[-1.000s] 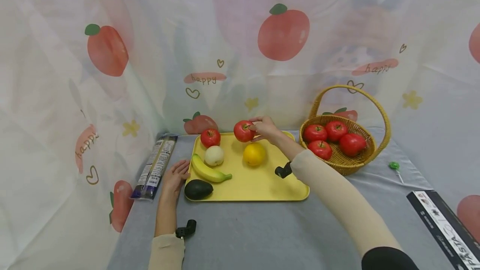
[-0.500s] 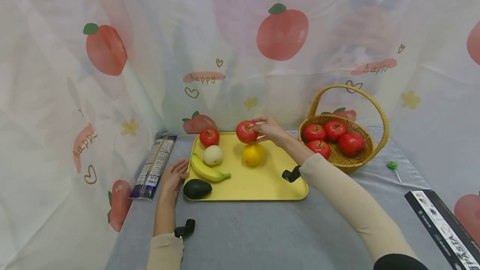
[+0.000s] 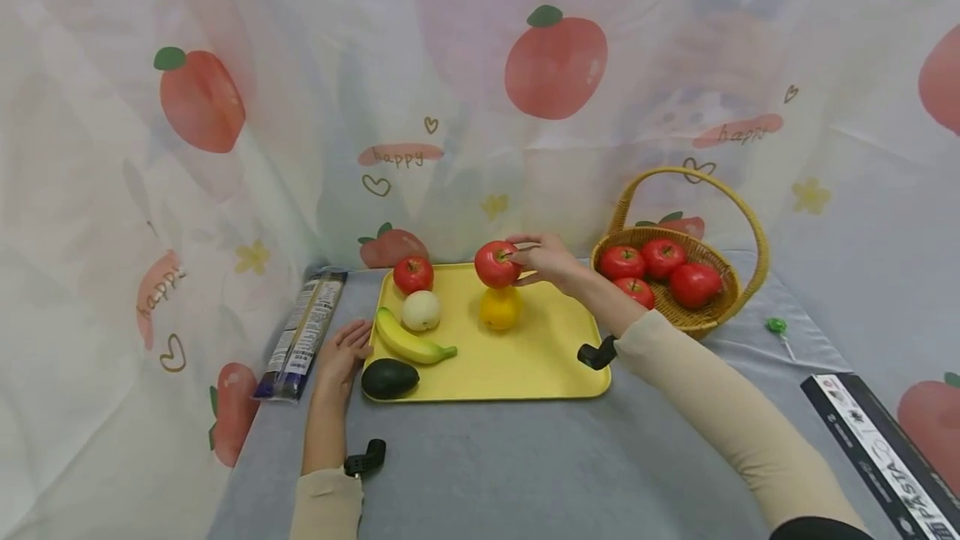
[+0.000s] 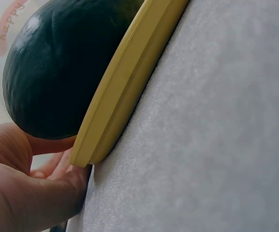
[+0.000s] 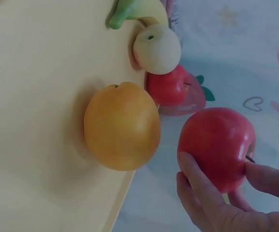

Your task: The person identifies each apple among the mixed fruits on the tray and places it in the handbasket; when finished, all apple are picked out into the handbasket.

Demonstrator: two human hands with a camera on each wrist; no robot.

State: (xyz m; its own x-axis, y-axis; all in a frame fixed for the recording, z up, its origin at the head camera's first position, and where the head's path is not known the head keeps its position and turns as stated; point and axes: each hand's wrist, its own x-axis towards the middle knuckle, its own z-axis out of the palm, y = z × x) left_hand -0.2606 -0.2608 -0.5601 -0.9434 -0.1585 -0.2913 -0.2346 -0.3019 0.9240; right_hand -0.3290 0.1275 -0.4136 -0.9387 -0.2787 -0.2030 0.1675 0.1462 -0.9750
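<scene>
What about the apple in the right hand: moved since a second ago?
Yes: in the head view the held apple has shifted right against the resting yellow fruit, toward the basket.

I have room to pass across the front right of the yellow tray (image 3: 517, 373), in front of the yellow-orange fruit (image 3: 500, 309). The avocado (image 3: 390, 379), banana (image 3: 411, 342), pale fruit (image 3: 422, 310) and red apple (image 3: 413, 275) crowd its left side; the left hand (image 3: 345, 350) blocks that edge. At the back I meet the right hand (image 3: 546, 261) with its held apple (image 3: 495, 265), a narrow gap from the yellow-orange fruit. The basket's handle (image 3: 690, 171) arches over the far right.
</scene>
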